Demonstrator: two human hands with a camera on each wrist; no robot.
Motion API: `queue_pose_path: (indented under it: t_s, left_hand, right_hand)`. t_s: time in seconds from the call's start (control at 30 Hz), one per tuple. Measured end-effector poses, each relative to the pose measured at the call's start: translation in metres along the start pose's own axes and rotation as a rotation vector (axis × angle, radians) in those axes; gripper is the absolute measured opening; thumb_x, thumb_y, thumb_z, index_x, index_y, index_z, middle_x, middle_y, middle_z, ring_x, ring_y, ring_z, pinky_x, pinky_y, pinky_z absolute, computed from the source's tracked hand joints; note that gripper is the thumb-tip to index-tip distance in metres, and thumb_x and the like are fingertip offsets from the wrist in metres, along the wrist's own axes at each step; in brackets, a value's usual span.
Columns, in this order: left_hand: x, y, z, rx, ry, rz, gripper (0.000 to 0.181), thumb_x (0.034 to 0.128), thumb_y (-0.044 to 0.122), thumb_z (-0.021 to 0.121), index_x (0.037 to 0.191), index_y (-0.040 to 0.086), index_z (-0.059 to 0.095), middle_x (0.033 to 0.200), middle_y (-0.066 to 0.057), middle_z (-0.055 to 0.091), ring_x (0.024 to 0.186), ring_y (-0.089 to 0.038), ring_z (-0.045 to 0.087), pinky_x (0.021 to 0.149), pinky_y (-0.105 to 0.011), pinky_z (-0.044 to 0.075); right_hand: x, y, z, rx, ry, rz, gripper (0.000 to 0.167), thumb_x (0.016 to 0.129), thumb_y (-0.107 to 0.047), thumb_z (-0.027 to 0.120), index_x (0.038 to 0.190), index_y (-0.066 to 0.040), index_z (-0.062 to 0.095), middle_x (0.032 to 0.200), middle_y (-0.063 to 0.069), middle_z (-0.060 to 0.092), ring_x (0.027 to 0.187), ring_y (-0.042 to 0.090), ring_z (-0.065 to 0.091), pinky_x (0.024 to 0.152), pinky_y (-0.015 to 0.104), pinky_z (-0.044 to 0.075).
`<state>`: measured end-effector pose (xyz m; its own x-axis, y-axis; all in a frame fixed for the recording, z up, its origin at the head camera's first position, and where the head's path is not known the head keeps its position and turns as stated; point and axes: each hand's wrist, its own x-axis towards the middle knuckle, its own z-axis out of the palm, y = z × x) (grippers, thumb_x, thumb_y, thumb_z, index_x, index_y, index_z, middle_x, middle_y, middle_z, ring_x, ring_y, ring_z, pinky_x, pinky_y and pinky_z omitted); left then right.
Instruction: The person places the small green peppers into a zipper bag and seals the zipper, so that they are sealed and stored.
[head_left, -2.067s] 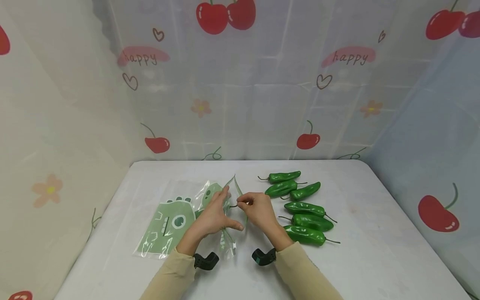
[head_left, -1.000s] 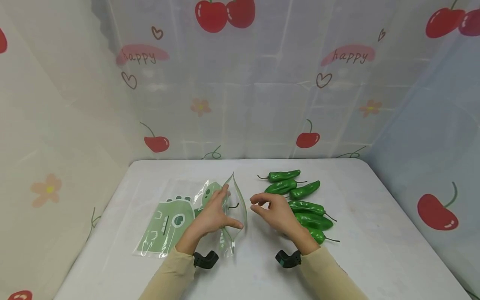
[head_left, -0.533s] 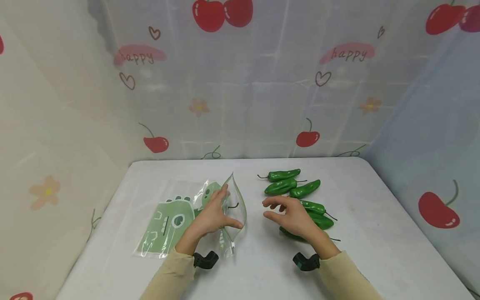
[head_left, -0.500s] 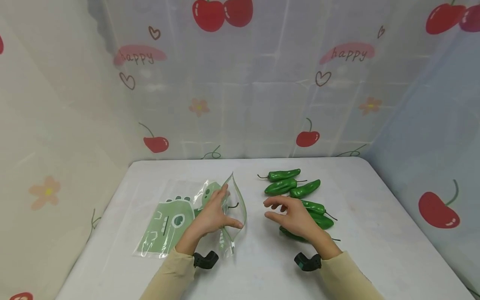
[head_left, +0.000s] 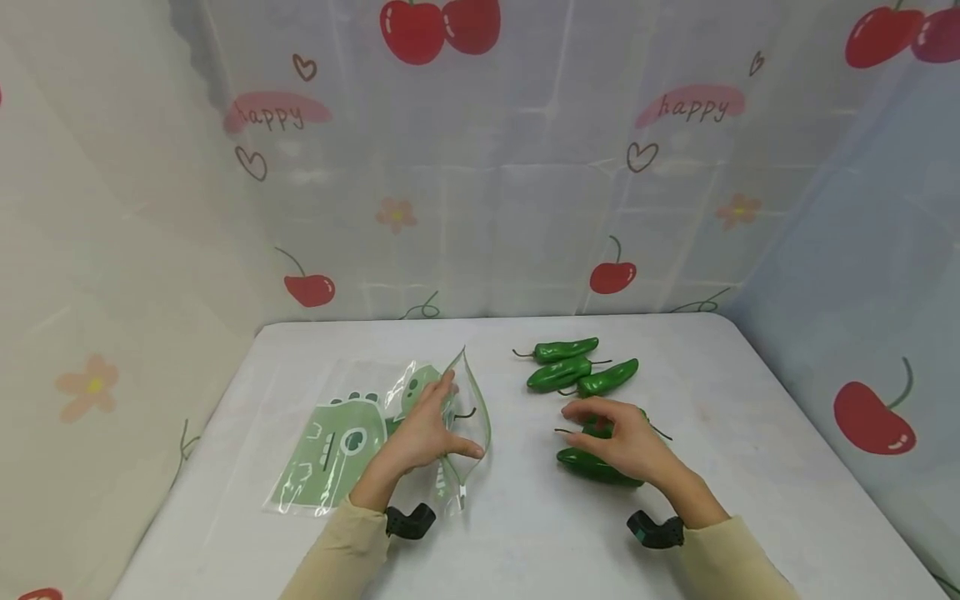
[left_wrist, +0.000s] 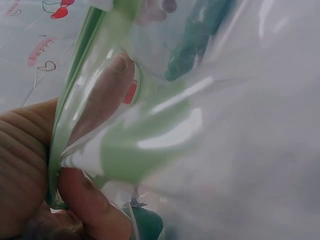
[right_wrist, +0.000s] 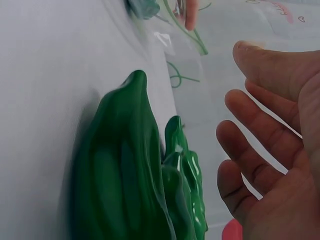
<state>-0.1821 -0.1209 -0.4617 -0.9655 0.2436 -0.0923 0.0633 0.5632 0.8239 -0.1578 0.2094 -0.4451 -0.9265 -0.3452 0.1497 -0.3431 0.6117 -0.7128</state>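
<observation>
My left hand [head_left: 420,429] grips the rim of a clear zip bag [head_left: 486,417] with green print, thumb and fingers spread so its mouth gapes to the right. Inside the bag a pepper's dark stem [head_left: 467,413] shows; its body is mostly hidden by my hand. My right hand [head_left: 633,437] hovers over the nearer green peppers, thumb and fingers apart, holding nothing. Beneath it lie a front pepper [head_left: 596,467] and others partly covered by the hand. In the right wrist view a large green pepper [right_wrist: 120,170] lies beside the loosely bent fingers.
Three green peppers, one of them a rear pepper [head_left: 566,350], lie farther back on the white table [head_left: 750,467]. Flat at the left is another bag [head_left: 337,458] with a one-eyed green print. A cherry-patterned curtain [head_left: 480,192] surrounds the table.
The right hand has let go of the pepper stem at the bag's mouth and moved right, over the nearer peppers, its fingers spreading. The left hand keeps its place on the bag.
</observation>
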Motion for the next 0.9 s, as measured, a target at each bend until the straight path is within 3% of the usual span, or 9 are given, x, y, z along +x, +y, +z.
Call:
queue_pose_path:
  t_s: [0.27,0.57,0.9]
  left_hand:
    - [0.0,0.0,0.0,-0.005,0.002,-0.001,0.138,0.0597,0.033,0.102,0.167,0.019,0.017,0.16,-0.009,0.043,0.147,-0.036,0.041,0.113,-0.06,0.041]
    - [-0.002,0.001,0.002,0.0,0.001,0.003,0.136,0.0605,0.031,0.102,0.167,0.017,0.018,0.158,-0.009,0.044,0.146,-0.037,0.043,0.112,-0.06,0.042]
    - [-0.002,0.001,0.002,0.005,0.0,-0.003,0.136,0.0613,0.031,0.102,0.167,0.018,0.017,0.159,-0.009,0.043,0.147,-0.036,0.042,0.113,-0.059,0.041]
  right_hand:
    - [-0.011,0.009,-0.012,-0.032,-0.037,-0.024,0.041,0.087,-0.026,0.084,0.125,-0.017,0.072,0.121,-0.001,0.074,0.106,0.022,0.068,0.087,0.034,0.055]
    - [-0.031,0.023,-0.022,-0.075,0.016,-0.037,0.044,0.085,-0.032,0.085,0.124,-0.016,0.072,0.12,-0.003,0.074,0.104,0.019,0.067,0.084,0.032,0.054]
    - [-0.043,0.031,-0.033,-0.093,0.021,-0.009,0.044,0.083,-0.03,0.087,0.123,-0.018,0.073,0.119,-0.005,0.072,0.1,0.013,0.065,0.08,0.03,0.054]
